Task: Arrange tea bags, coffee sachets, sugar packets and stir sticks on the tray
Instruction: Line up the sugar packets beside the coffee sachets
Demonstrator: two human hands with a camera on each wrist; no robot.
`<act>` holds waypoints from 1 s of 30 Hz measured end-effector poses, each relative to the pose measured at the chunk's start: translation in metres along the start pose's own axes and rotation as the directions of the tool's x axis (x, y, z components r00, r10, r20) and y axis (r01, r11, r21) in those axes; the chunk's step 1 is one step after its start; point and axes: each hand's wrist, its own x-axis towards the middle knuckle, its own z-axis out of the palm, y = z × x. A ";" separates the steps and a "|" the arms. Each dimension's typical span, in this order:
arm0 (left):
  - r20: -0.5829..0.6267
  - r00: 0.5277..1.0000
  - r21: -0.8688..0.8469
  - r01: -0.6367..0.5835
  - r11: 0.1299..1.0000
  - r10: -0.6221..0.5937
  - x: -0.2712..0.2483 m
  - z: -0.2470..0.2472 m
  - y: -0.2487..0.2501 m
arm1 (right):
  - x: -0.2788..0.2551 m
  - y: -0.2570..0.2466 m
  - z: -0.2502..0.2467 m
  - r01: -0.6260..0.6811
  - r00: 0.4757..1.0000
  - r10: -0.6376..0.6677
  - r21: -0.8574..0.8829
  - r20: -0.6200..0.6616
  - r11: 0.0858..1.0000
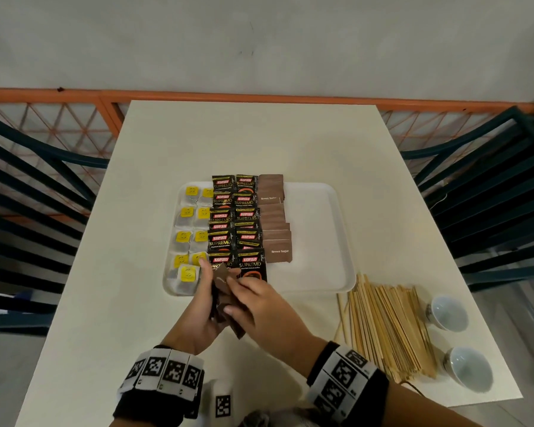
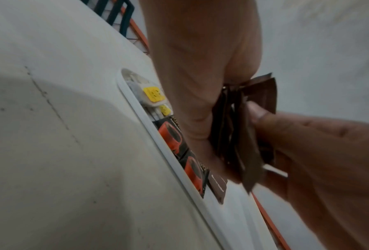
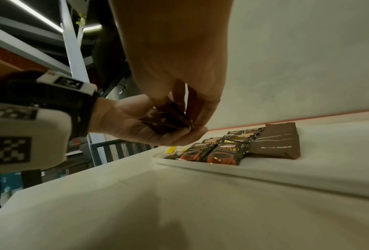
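Note:
A white tray [image 1: 318, 229] lies mid-table. It carries tea bags [image 1: 187, 212] with yellow tags on the left, two columns of black coffee sachets [image 1: 247, 238], and a column of brown sugar packets [image 1: 275, 232]. Over the tray's near edge my left hand [image 1: 198, 315] grips a fanned bunch of brown sugar packets [image 1: 222, 278]. My right hand [image 1: 259, 303] pinches one packet of that bunch. The left wrist view shows the bunch [image 2: 243, 135] between the left hand [image 2: 196, 84] and the right hand's fingers [image 2: 307, 143]. Wooden stir sticks [image 1: 386, 325] lie heaped on the table right of the tray.
Two white cups [image 1: 449, 312] [image 1: 467, 368] stand at the table's right edge beside the sticks. Dark slatted chairs [image 1: 28, 211] [image 1: 490, 195] flank the table. An orange railing [image 1: 259, 97] runs behind it. The tray's right third is bare.

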 end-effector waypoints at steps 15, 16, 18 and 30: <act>0.130 0.990 -0.147 -0.028 0.989 0.047 -0.008 -0.015 0.001 | 0.011 0.010 -0.027 -0.248 0.959 0.283 0.434 -0.016 0.866; 0.136 0.989 -0.135 -0.037 0.990 0.055 -0.008 -0.014 0.001 | 0.013 0.011 -0.028 -0.266 0.950 0.312 0.472 -0.019 0.840; 0.147 0.987 -0.094 -0.056 0.994 0.069 -0.007 -0.013 0.001 | 0.015 0.015 -0.030 -0.277 0.948 0.319 0.509 0.004 0.815; 0.092 0.990 -0.043 -0.102 0.994 0.106 0.001 -0.018 -0.009 | 0.011 0.019 -0.035 -0.314 0.949 0.274 0.426 0.155 0.849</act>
